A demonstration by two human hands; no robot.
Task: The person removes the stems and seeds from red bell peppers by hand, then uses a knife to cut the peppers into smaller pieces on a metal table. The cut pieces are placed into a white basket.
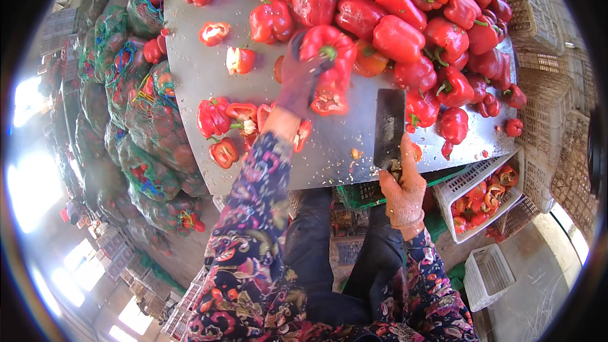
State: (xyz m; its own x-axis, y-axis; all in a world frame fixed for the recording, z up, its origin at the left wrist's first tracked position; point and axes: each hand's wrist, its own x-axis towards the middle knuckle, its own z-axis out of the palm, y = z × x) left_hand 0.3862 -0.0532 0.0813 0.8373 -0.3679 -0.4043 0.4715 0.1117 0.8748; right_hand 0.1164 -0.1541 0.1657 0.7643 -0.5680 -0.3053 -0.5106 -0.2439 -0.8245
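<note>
My left hand [299, 78], in a dark glove, grips a red bell pepper [335, 40] with its green stem facing up. Just below is a cut pepper end [330, 99] with pale flesh and seeds; whether it belongs to the same pepper I cannot tell. In an orange-pink glove, my right hand [403, 199] holds a cleaver [389, 126], its broad dark blade lying over the metal tabletop [332, 152]. One finger extends along the blade, and the handle is hidden in the palm. Cut pepper pieces [224, 152] lie left of my left forearm.
Whole red peppers [399, 38] are heaped across the table's far right. A white crate [475, 228] of cut peppers stands below the right edge, near another white crate [489, 275]. Green mesh sacks [147, 166] of peppers line the left side. Stacked crates [546, 99] stand at right.
</note>
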